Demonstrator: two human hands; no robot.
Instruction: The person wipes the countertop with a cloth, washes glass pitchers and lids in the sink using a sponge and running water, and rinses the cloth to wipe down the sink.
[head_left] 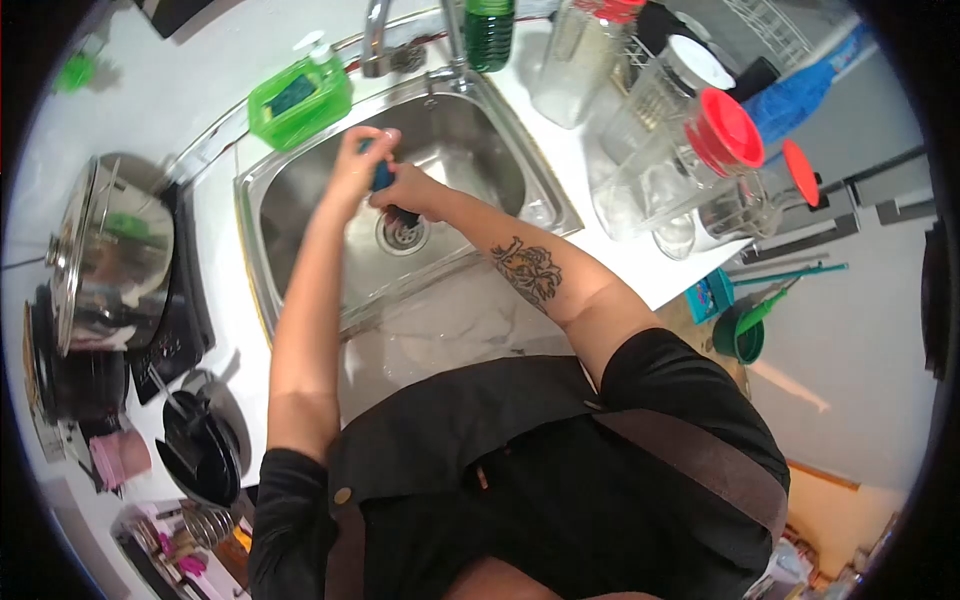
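Note:
Over the steel sink (470, 240), my two hands meet near its middle. My left hand (362, 165) is closed around a small dark teal object (382, 178), whose kind I cannot make out. Just right of it, my right hand (415, 192) is curled shut on a black piece (405, 215) that pokes out below the fingers. Whether the teal and black parts belong to one thing is hidden by the fingers. Below the hands lies the round drain strainer (403, 236). The faucet (376, 45) stands behind the sink.
A green caddy (300, 105) with a sponge sits at the sink's back left corner. Behind the sink stands a green bottle (489, 35). Glass pitchers with red lids (725, 130) crowd the right counter. At left are a large steel pot (120, 255) and black pans (205, 450).

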